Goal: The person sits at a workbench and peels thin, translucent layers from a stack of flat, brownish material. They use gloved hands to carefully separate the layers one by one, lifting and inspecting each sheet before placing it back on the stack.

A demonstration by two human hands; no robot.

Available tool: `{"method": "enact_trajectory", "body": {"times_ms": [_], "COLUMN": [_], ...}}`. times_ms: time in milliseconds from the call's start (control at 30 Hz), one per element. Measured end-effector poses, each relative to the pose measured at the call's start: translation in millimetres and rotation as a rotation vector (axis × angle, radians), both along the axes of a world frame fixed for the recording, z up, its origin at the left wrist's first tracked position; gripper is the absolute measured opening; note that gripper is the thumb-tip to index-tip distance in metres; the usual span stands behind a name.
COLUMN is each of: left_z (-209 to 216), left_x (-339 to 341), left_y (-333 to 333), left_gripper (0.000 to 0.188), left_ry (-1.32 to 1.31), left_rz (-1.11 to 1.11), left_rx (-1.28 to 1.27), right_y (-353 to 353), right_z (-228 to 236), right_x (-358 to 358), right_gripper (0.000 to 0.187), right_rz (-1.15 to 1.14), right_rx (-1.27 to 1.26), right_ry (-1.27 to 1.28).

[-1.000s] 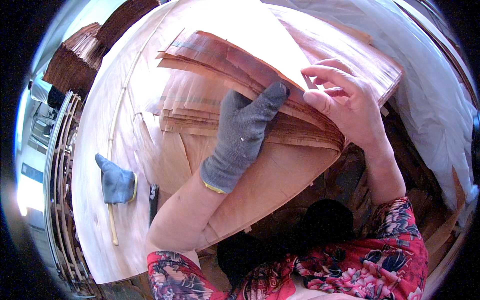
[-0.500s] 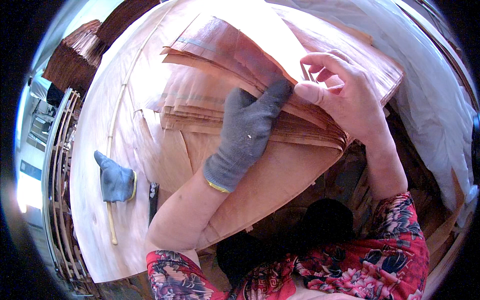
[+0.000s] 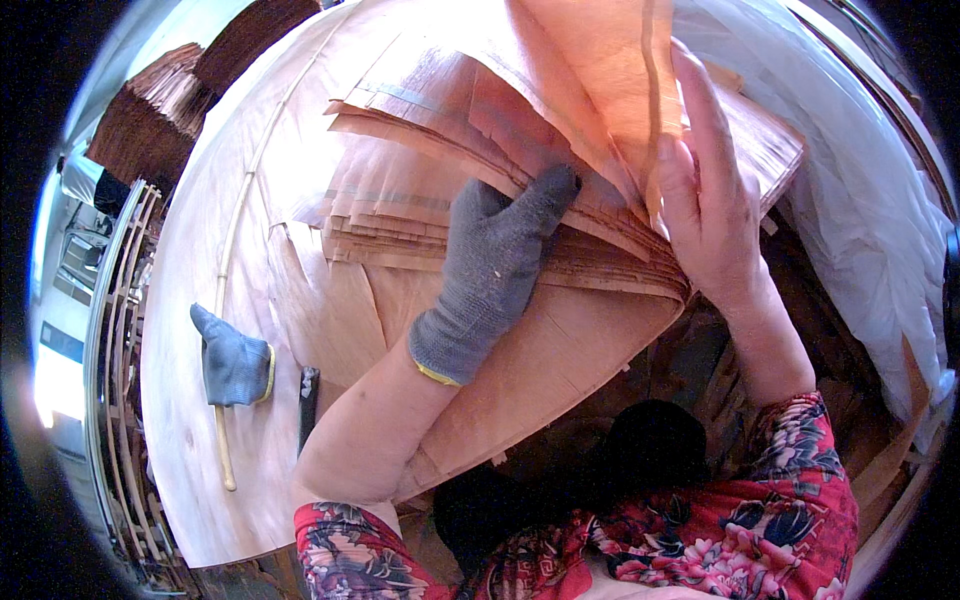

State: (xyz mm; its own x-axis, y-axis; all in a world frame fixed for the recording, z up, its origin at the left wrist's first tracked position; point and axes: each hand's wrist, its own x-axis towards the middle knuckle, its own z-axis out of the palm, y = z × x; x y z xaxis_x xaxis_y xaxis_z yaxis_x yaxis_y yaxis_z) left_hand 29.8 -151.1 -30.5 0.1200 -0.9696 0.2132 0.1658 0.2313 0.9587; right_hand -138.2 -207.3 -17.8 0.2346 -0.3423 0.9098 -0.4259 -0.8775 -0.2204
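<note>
My left hand (image 3: pixel 495 270), in a grey knitted glove with a yellow cuff, grips a pile of thin wood veneer sheets (image 3: pixel 420 118), its thumb on top of them. My bare right hand (image 3: pixel 715 225) holds the edge of one raised veneer sheet (image 3: pixel 610 70) between thumb and fingers. Light shines through that sheet and turns it orange. Beneath the gripped sheets, more stacked veneer (image 3: pixel 380 225) fans out in layers. All of it rests on a broad pale wood sheet (image 3: pixel 200 480).
An empty grey glove (image 3: pixel 235 368) lies at the left over a long thin stick (image 3: pixel 245 185), beside a dark narrow tool (image 3: pixel 308 400). Brown veneer bundles (image 3: pixel 140 130) stand at the far left. Crumpled translucent plastic (image 3: pixel 850 240) drapes along the right.
My right hand has closed on a veneer sheet and lifted it; the sheet now stands up, lit from behind. My left hand has barely moved on the pile.
</note>
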Motion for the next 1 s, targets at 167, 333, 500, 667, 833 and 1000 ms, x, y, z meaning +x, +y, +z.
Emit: {"method": "enact_trajectory", "body": {"times_ms": [167, 333, 500, 667, 833, 1000], "left_z": [-4, -5, -3, 6, 8, 0], "left_x": [2, 1, -4, -11, -17, -4], "left_y": [-3, -2, -1, 5, 4, 4], "left_gripper": [0.02, 0.02, 0.016, 0.012, 0.013, 0.013], "left_ry": [-0.011, -0.048, 0.046, 0.042, 0.198, -0.064], "left_rz": [0.032, 0.058, 0.082, 0.129, 0.116, 0.106], "left_rx": [-0.03, -0.082, 0.004, 0.007, -0.048, -0.135], "right_y": [7, 10, 10, -5, -25, 4], "right_z": [1, 2, 0, -13, -13, -13], "right_x": [-1, 4, -3, -35, -52, -28], "right_gripper": [0.038, 0.024, 0.022, 0.026, 0.041, 0.039], "right_rz": [-0.083, -0.053, -0.022, -0.248, -0.634, -0.109], "right_rx": [-0.028, -0.011, 0.148, 0.066, -0.253, 0.019], "right_ry": [0.15, 0.136, -0.003, -0.172, -0.128, 0.015]}}
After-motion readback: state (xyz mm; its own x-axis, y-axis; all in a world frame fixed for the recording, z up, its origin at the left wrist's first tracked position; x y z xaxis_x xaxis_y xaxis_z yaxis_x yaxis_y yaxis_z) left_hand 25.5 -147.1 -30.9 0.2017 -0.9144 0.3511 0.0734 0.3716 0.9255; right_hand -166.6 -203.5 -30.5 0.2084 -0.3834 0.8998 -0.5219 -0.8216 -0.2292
